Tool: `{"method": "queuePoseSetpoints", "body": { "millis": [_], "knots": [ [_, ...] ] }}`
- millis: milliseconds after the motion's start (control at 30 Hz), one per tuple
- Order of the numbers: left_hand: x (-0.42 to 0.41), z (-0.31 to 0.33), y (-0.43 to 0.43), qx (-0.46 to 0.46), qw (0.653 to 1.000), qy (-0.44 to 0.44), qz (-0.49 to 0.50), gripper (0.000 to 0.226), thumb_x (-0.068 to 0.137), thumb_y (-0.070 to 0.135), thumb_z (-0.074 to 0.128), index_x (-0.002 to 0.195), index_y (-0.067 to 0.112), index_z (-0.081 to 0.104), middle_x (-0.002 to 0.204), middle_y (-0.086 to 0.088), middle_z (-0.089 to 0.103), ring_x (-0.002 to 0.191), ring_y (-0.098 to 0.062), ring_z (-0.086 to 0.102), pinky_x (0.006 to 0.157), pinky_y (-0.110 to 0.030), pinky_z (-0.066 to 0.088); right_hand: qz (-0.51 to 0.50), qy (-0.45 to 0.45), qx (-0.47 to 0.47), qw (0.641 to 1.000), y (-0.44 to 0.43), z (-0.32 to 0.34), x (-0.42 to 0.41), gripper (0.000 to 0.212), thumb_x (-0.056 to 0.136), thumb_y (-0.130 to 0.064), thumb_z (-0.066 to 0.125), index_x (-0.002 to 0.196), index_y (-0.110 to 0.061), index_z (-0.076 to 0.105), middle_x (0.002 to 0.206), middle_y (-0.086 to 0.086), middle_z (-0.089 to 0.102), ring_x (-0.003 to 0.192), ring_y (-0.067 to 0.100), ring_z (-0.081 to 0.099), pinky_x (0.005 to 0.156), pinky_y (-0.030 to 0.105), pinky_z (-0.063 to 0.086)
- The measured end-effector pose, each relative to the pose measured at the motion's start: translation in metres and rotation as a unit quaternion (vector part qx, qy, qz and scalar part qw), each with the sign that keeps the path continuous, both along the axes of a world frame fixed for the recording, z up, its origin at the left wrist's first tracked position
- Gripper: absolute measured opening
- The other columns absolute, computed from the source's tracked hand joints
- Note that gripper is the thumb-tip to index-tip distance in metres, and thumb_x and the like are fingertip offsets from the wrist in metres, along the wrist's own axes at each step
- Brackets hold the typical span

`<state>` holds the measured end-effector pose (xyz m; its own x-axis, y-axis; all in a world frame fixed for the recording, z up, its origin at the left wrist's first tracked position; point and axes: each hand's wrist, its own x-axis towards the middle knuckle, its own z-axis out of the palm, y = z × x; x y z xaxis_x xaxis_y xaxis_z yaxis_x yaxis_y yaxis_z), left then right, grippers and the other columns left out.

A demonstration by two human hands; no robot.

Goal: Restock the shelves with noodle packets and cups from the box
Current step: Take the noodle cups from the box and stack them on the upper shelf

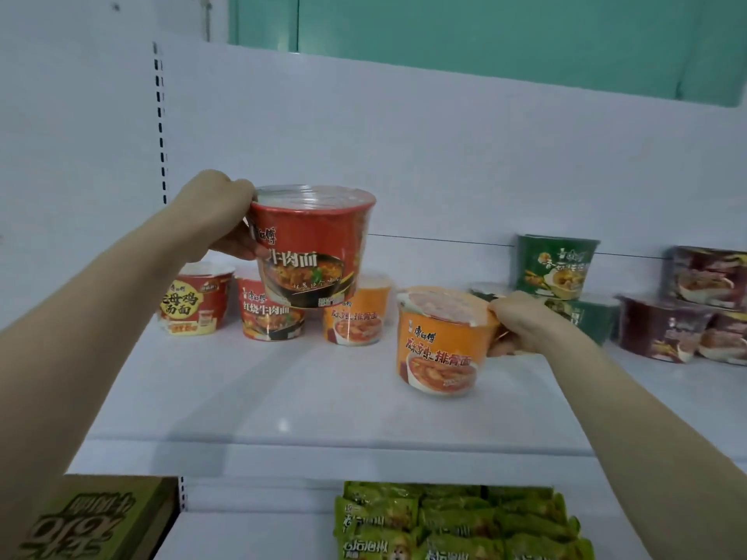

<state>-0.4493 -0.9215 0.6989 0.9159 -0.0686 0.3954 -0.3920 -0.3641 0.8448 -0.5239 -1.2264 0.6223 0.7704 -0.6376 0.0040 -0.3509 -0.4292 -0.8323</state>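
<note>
Red cup [311,244] held aloft, left fingers [241,247] curled round; orange cup [440,345], right fingers [506,310].

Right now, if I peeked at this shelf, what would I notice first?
First, the big red noodle cup, which the left hand holds up in the air above a row of smaller cups at the back of the white shelf. Next, the orange cup gripped by the right hand low in the middle of that shelf. Bright green packets lie on the lower shelf.

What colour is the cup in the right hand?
The cup in the right hand is orange, seen in the head view.
</note>
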Motion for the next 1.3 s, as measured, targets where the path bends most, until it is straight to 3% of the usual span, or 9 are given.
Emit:
{"method": "queuePoseSetpoints", "body": {
  "millis": [167,400,533,667,733,833,1000,1167,1300],
  "knots": [
    [0.014,-0.017,0.015,0.002,0.999,0.028,0.043,0.02,0.091,0.008,0.036,0.081,-0.005,0.046,0.063,-0.025,0.055,0.029,-0.02,0.055,0.034,-0.027,0.05,-0.009,-0.022,0.013,1.0,-0.02,-0.012,0.035,0.026,0.093,-0.001,0.026,0.104,0.005,0.049,0.077,0.023,0.057,0.059,0.032,0.06,0.035,0.029,0.05],
    [0.046,-0.013,0.035,-0.017,0.995,0.027,0.091,0.024,0.091,0.009,0.034,0.096,-0.009,0.049,0.065,-0.026,0.057,0.029,-0.019,0.056,0.035,-0.026,0.051,-0.024,-0.006,-0.01,1.0,-0.029,-0.01,0.058,0.022,0.096,-0.003,0.032,0.089,0.005,0.05,0.081,0.025,0.058,0.059,0.033,0.06,0.029,0.023,0.046],
    [0.074,0.003,0.041,-0.032,0.994,0.022,0.101,0.025,0.087,0.009,0.033,0.097,-0.007,0.048,0.055,-0.024,0.061,0.031,-0.021,0.058,0.043,-0.028,0.053,-0.034,-0.01,-0.024,0.999,-0.031,-0.011,0.076,0.024,0.098,-0.007,0.029,0.104,-0.001,0.052,0.091,0.025,0.058,0.059,0.033,0.06,0.03,0.026,0.047],
    [0.102,0.014,0.035,-0.01,0.995,0.016,0.094,0.015,0.087,0.004,0.038,0.076,0.0,0.046,0.058,-0.022,0.062,0.036,-0.021,0.058,0.073,-0.039,0.053,-0.044,-0.011,-0.037,0.998,-0.032,-0.013,0.09,0.028,0.098,-0.009,0.03,0.115,-0.001,0.051,0.092,0.025,0.061,0.065,0.033,0.064,0.046,0.032,0.055],
    [0.118,0.015,0.029,-0.008,0.996,0.021,0.09,0.015,0.088,0.005,0.039,0.075,0.002,0.045,0.071,-0.025,0.061,0.033,-0.021,0.057,0.064,-0.036,0.055,-0.05,-0.008,-0.041,0.998,-0.032,-0.013,0.093,0.028,0.099,-0.01,0.03,0.117,-0.003,0.05,0.098,0.027,0.062,0.065,0.032,0.064,0.051,0.033,0.055],
    [0.142,0.01,0.017,-0.008,0.996,0.044,0.073,0.014,0.09,0.008,0.038,0.079,0.003,0.045,0.078,-0.023,0.061,0.033,-0.022,0.059,0.045,-0.028,0.053,-0.052,-0.016,-0.031,0.998,-0.035,-0.014,0.095,0.026,0.098,-0.01,0.032,0.114,-0.005,0.052,0.101,0.023,0.062,0.072,0.031,0.063,0.037,0.028,0.052],
    [0.177,-0.003,-0.001,0.0,0.997,0.05,0.057,0.017,0.091,0.007,0.04,0.074,0.006,0.043,0.075,-0.018,0.059,0.037,-0.022,0.059,0.067,-0.038,0.054,-0.067,-0.018,-0.033,0.997,-0.033,-0.014,0.094,0.032,0.098,-0.007,0.03,0.12,-0.008,0.053,0.104,0.022,0.06,0.074,0.032,0.062,0.031,0.024,0.048],
    [0.202,-0.011,0.004,0.025,0.995,0.073,0.063,0.013,0.089,0.004,0.042,0.077,0.003,0.046,0.034,-0.006,0.056,0.037,-0.021,0.059,0.072,-0.039,0.053,-0.088,-0.016,-0.042,0.995,-0.034,-0.014,0.102,0.031,0.097,-0.007,0.031,0.118,-0.006,0.054,0.1,0.023,0.063,0.065,0.029,0.063,0.038,0.027,0.053],
    [0.208,-0.013,0.007,0.01,0.995,0.091,0.034,0.008,0.089,0.007,0.041,0.09,0.0,0.046,0.051,-0.017,0.063,0.036,-0.024,0.059,0.064,-0.037,0.056,-0.106,-0.015,-0.044,0.993,-0.035,-0.014,0.115,0.029,0.097,-0.008,0.032,0.114,-0.004,0.055,0.095,0.022,0.063,0.066,0.029,0.063,0.055,0.034,0.057]
  ]
}}
